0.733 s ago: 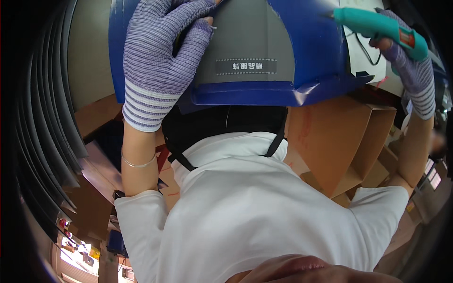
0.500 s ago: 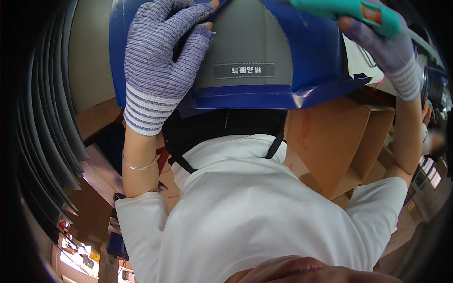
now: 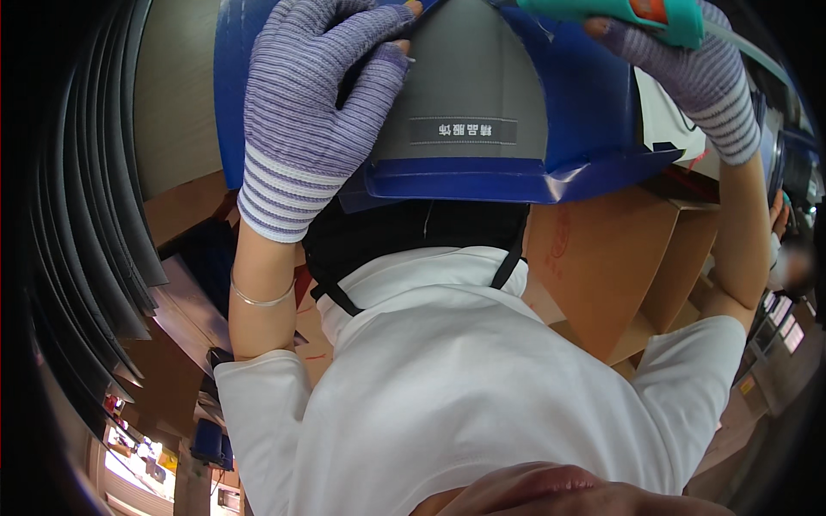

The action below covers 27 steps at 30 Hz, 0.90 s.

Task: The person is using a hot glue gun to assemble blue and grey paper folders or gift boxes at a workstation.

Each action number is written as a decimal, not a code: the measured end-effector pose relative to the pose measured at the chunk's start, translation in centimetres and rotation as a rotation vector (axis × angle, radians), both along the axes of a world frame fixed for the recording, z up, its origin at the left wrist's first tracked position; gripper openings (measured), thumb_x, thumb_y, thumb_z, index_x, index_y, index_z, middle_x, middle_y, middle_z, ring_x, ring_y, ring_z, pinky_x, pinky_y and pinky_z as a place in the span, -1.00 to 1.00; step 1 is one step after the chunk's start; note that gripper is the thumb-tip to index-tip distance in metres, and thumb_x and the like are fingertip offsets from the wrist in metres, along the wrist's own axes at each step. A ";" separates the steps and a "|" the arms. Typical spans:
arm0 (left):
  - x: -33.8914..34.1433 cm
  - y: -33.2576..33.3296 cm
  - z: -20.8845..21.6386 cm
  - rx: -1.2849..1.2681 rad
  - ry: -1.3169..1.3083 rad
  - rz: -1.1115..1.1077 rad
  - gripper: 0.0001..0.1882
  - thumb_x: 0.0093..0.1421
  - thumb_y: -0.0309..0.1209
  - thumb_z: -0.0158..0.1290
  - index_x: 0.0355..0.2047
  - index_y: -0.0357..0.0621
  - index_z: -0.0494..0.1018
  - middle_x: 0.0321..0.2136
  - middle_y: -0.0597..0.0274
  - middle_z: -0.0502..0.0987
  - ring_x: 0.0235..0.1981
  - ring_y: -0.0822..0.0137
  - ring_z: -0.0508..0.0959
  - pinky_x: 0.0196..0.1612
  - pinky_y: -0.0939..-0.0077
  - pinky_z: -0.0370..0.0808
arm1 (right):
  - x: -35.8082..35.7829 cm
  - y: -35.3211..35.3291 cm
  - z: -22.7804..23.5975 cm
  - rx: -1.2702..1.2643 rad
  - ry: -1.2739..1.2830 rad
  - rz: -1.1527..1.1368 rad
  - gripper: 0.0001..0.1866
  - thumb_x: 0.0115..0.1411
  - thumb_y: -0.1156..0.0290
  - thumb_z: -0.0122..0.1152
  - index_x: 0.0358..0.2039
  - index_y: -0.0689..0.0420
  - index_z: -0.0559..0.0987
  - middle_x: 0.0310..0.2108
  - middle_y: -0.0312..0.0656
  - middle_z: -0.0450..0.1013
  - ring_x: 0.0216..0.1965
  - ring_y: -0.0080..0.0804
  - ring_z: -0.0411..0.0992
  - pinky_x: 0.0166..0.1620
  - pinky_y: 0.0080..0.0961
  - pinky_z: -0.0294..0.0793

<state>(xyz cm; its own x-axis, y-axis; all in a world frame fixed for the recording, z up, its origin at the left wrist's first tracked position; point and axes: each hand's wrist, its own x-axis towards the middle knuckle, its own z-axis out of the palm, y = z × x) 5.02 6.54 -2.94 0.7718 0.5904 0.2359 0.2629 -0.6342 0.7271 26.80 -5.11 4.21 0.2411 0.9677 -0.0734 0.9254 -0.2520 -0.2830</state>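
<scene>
A blue sheet piece (image 3: 594, 95), stiff and glossy with folded edges, lies before me at the top. Set into it is a grey arched panel (image 3: 482, 77) bearing a small printed label strip. My left hand (image 3: 323, 95), in a purple-and-white striped glove with bare fingertips, is closed at the blue edge left of the grey panel; the upper frame edge cuts off some fingers. Gripped in my gloved right hand (image 3: 688, 77) is a teal hot glue gun (image 3: 585, 9) with an orange trigger, its front end pointing left over the sheet. A pale cord or stick trails from its rear.
Dark curved sheets (image 3: 95, 198) are stacked along the left. Below the work at right stands an open cardboard box (image 3: 602, 258). A white item (image 3: 658, 112) lies beside the blue sheet. Another person (image 3: 787, 258) is at the far right.
The glue gun and my right hand have moved slightly up and left. The sheet and my left hand appear a little further right in view.
</scene>
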 end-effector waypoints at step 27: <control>-1.6 2.8 -4.7 0.155 -0.127 -0.143 -0.74 0.21 -0.47 0.12 -0.08 -0.20 0.56 -0.12 0.13 0.53 -0.12 0.27 0.54 -0.01 0.48 0.48 | -3.5 -12.0 -2.6 0.032 -0.131 0.106 -0.55 -0.15 0.24 0.42 -0.16 -0.01 0.63 -0.40 -0.27 0.44 -0.33 -0.25 0.38 -0.21 -0.35 0.39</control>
<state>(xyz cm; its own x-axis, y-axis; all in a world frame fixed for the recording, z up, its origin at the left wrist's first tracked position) 3.39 9.37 -7.62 0.8033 0.4269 0.4154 0.0757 -0.7649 0.6397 23.28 -17.10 1.58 0.1427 0.9896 -0.0171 0.9759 -0.1436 -0.1645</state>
